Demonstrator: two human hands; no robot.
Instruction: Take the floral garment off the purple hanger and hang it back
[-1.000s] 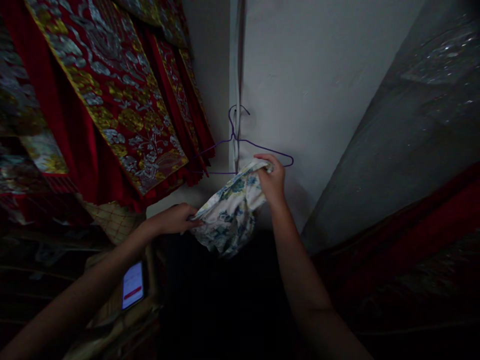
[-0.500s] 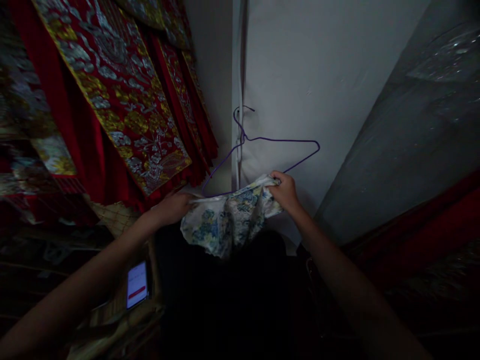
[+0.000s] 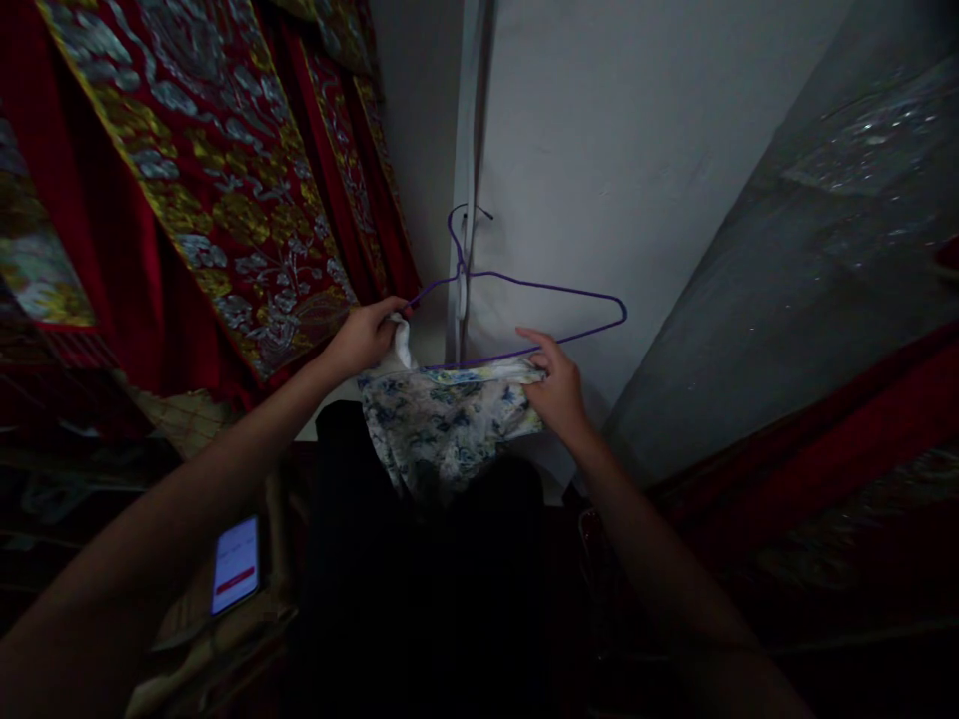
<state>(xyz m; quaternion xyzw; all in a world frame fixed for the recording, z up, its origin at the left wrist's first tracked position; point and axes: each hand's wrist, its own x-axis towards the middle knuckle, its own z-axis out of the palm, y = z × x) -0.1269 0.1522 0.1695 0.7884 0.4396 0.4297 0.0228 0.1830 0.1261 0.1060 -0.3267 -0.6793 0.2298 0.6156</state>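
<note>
A: Your left hand [image 3: 367, 338] is closed at the left end of the purple hanger [image 3: 554, 288], pinching a white strip [image 3: 403, 343] of the flowered cloth [image 3: 450, 424].

B: And your right hand [image 3: 555, 387] grips the cloth's top edge on the right, a forefinger sticking out by the hanger's lower bar.

A: So the cloth hangs between your hands along that bar, above your dark trousers [image 3: 435, 599]. I can't tell whether it loops over.

B: Your phone [image 3: 236, 564] lies screen up at near left, on a brown surface [image 3: 277, 579]; box or seat, I can't tell.

A: Far left of you is a red embroidered hanging [image 3: 247, 215]; to your right, a grey sheet [image 3: 719, 330].
</note>
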